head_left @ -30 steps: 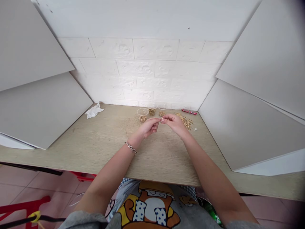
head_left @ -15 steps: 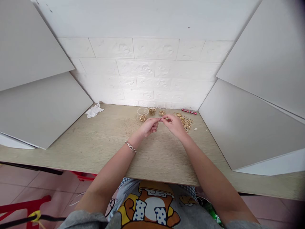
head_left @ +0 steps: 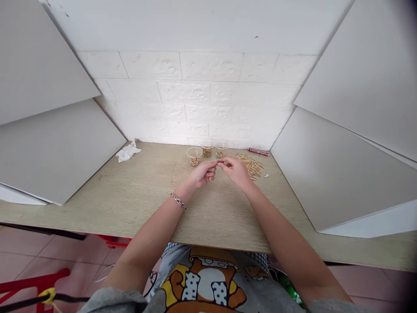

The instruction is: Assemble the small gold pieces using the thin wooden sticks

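Observation:
My left hand [head_left: 206, 174] and my right hand [head_left: 235, 168] meet fingertip to fingertip above the middle of the table. Both are closed in a pinch; whatever sits between the fingertips is too small to make out. Just beyond my left hand stands a clear plastic cup [head_left: 194, 153] with small gold-coloured metal pieces [head_left: 194, 161] in its bottom. Two more clear cups with gold pieces, a fuller one [head_left: 207, 152] and a lower-filled one [head_left: 220, 154], stand behind the hands. A loose pile of thin gold-coloured pins [head_left: 253, 167] lies right of my right hand, partly hidden by it.
A red tube-shaped packet [head_left: 258, 152] lies behind the pin pile, and a small white scrap [head_left: 266, 175] beside it. Crumpled white tissue [head_left: 128, 151] rests at the table's [head_left: 137, 208] back left. Grey panels [head_left: 61, 148] flank both sides; a white brick-patterned wall [head_left: 185, 93] closes the back.
My fingertips have shifted very slightly against each other, still pinched together. The whole view has drifted a few pixels; the cups and pile stay in place.

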Available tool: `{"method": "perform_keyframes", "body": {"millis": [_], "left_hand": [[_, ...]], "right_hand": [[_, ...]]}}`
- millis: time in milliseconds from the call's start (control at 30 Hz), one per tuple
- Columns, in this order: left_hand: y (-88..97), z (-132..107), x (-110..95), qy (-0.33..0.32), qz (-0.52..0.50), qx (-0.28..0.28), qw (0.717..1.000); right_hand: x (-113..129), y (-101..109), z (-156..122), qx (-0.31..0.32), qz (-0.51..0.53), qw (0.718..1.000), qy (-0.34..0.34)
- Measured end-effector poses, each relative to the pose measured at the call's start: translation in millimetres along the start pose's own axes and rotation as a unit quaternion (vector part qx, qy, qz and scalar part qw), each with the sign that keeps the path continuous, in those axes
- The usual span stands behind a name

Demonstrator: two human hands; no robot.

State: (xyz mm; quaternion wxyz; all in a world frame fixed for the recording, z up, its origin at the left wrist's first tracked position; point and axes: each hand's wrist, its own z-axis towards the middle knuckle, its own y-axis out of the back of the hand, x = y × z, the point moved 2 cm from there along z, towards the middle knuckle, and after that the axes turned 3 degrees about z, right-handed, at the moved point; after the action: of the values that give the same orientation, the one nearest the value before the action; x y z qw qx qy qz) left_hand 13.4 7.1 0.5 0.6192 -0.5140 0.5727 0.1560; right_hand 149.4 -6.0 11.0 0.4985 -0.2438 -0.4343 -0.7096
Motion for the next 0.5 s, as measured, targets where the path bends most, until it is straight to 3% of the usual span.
{"method": "perform_keyframes", "body": {"millis": [200, 367, 500], "left_hand": [[-3.9, 0.2, -1.0, 0.014, -0.043, 0.015, 0.999], [-5.5, 0.4, -4.2, -0.02, -0.072, -0.01, 0.997], [-5.1, 0.5, -4.3, -0.028, -0.07, -0.028, 0.997]], "right_hand": [[-1.5, -1.9, -1.2, -0.022, -0.021, 1.0, 0.0], [-2.4, 1.8, -0.9, -0.088, -0.028, 0.996, 0.002], [-2.5, 2.1, -0.9, -0.1, -0.002, 0.995, -0.016]]}}
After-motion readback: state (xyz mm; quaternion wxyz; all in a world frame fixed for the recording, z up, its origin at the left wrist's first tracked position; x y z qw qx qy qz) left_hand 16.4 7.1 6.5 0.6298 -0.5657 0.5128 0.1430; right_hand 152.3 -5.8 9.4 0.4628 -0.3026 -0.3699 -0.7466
